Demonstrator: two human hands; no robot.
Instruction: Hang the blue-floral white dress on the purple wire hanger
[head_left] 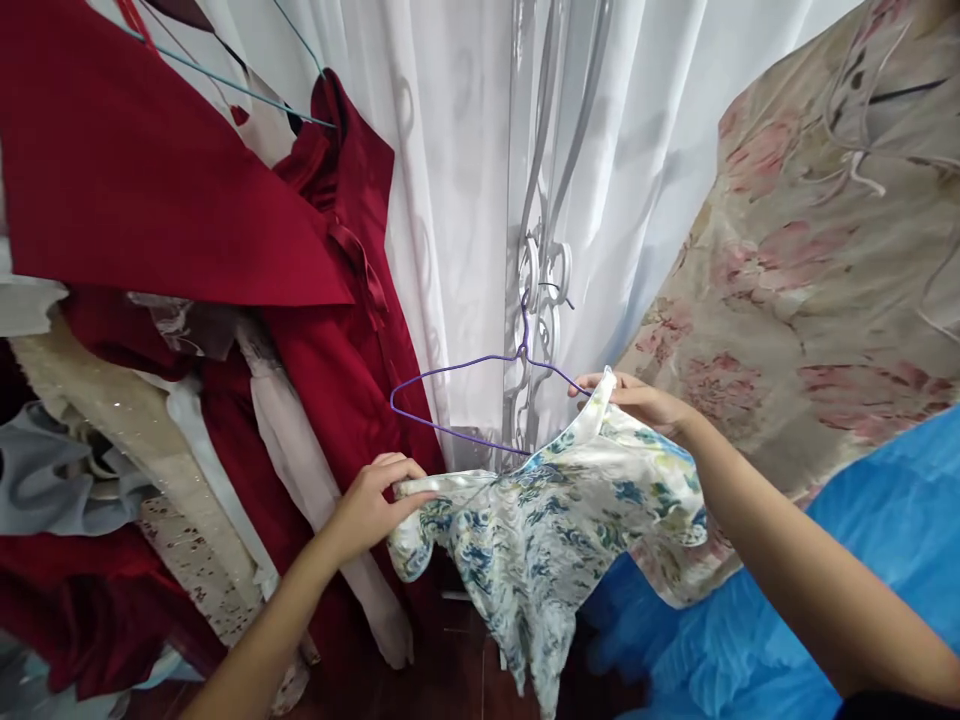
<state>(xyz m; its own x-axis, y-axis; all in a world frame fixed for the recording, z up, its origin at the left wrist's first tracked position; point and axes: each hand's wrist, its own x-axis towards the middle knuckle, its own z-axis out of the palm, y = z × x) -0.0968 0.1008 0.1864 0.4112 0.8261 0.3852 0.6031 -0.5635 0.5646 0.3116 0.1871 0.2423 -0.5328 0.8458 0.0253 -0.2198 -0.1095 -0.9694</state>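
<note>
Curtain: white folds of curtain fill the upper middle of the frame, and down in front of them runs ornate white metalwork, all curls and loops.
Floor: dark and reddish brown, the floor peeks through at bottom centre.
Purple hanger: here it is, mid-frame, a thin purple hanger with its hook up among the loops; whether it is hooked on them, I cannot tell. Its left end pokes out outside the cloth, while its right arm runs in to the raised shoulder.
Floral top: centre stage, just below! A white floral top in blue, green and yellow, stretched wide between two hands, its lower part bunched and dangling toward the bottom centre.
Left hand: a neat pinch from the left hand, thumb and fingers gripping the top's left upper edge, lower left of centre.
Right hand: and over right of centre, the right hand grips the raised shoulder, fingertips right by the hanger wire.
Left side: deep red garments crowd the upper left, a turquoise hanger above them.
Right side: a beige flowered dress fills the upper right, bright blue ruffles the lower right.
</note>
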